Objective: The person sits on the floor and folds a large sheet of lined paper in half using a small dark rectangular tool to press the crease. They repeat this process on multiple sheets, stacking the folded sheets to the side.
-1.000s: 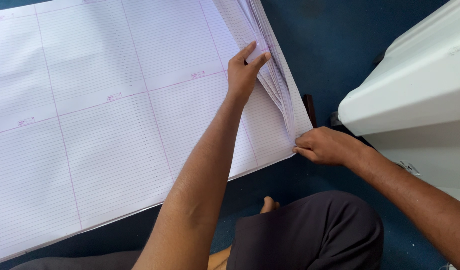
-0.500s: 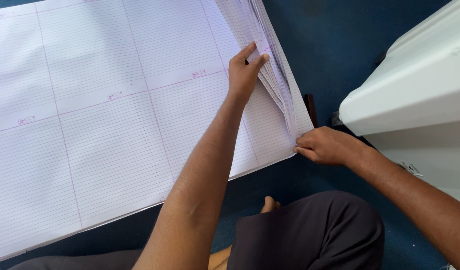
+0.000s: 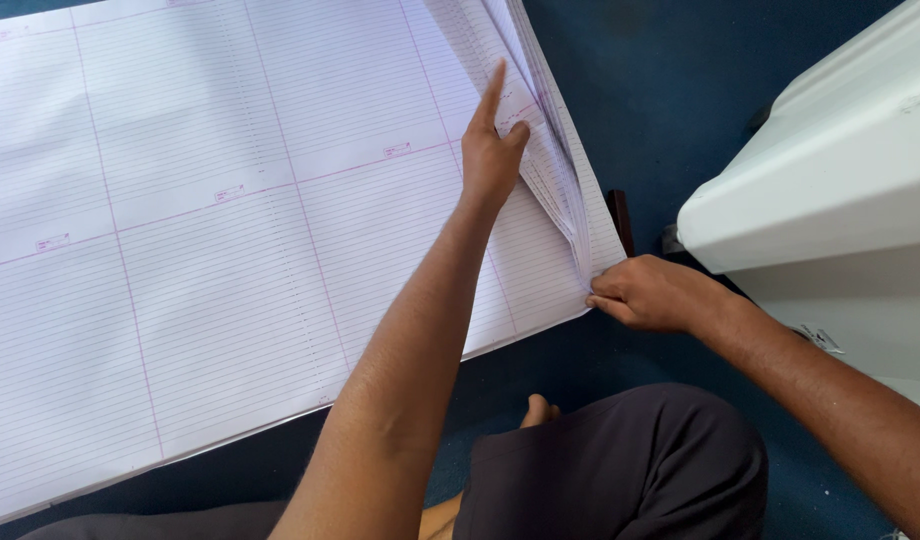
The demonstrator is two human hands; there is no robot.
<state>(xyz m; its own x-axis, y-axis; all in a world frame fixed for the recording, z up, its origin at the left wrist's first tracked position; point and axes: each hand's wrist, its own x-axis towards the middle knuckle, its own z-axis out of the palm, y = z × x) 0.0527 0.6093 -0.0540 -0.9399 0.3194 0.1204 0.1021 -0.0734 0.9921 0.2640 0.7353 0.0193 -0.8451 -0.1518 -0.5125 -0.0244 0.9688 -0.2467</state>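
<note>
Right hand [image 3: 652, 293] pinching the corner of fanned sheets [image 3: 550, 150], left hand [image 3: 492, 150] spread just above, forefinger raised, resting against them.

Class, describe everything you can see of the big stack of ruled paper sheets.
The stack of ruled paper sheets is white, with fine lines and pink dividing rules forming panels. It lies flat on the blue floor. Its right edge is lifted and fanned. The left hand presses on top, forefinger raised; the right hand pinches the near right corner.
</note>
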